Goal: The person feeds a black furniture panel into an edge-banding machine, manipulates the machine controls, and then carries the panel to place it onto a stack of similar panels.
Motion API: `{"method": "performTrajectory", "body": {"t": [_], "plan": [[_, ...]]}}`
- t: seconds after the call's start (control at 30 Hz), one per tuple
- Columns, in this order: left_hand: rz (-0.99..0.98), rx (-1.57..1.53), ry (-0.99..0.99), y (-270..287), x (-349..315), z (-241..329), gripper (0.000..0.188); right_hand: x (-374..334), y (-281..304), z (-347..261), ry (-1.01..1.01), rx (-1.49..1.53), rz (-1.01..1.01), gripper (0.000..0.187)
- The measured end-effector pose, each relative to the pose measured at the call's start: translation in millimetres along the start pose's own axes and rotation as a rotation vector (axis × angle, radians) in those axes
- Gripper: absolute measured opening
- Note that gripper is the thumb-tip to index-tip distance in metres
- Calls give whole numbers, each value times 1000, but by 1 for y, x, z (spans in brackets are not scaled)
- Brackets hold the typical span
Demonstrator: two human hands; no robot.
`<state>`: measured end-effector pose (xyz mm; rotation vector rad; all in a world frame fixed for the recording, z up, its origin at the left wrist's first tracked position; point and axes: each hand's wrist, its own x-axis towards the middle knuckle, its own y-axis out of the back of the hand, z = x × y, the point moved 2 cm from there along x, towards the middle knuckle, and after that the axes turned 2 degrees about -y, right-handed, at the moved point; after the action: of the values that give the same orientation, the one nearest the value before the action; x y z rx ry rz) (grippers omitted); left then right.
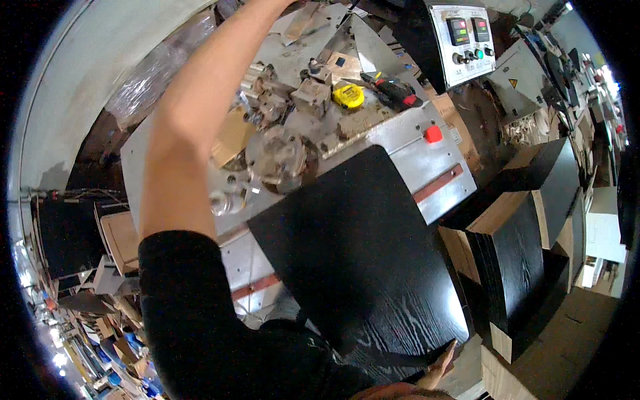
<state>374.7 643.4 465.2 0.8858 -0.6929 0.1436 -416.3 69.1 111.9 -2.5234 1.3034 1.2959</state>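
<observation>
A black wood-grain board [353,247] with rounded corners lies slantwise, its far part over the grey metal machine table [407,157] and its near part toward my body. At the board's near right corner is my right hand [437,370], its fingers pressed along the edge and partly hidden by the board. My left arm reaches up past the machine's metal head [277,157]; the hand is cut off at the top edge. A yellow tape measure [348,97] and a black and red hand tool [397,93] lie beyond the board.
A red button [433,134] sits on the table's right side. Behind it stands a control panel [461,43] with lit displays. Stacked black boards [520,273] with pale edges are at right. Plastic-wrapped material [160,73] leans at the far left, near a wall.
</observation>
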Motion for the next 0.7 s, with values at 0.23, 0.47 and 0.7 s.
{"method": "performTrajectory", "body": {"t": [0.23,0.47,0.7], "plan": [[-13,72,-82,66,-355,107,21,-44,-9,-22,107,-179,70,82],[-351,254,691,9,-602,105,70,-34,33,55,52,100,-101,81],[-267,357,652,5,-592,79,64,-75,29,99,-124,457,-95,81]]}}
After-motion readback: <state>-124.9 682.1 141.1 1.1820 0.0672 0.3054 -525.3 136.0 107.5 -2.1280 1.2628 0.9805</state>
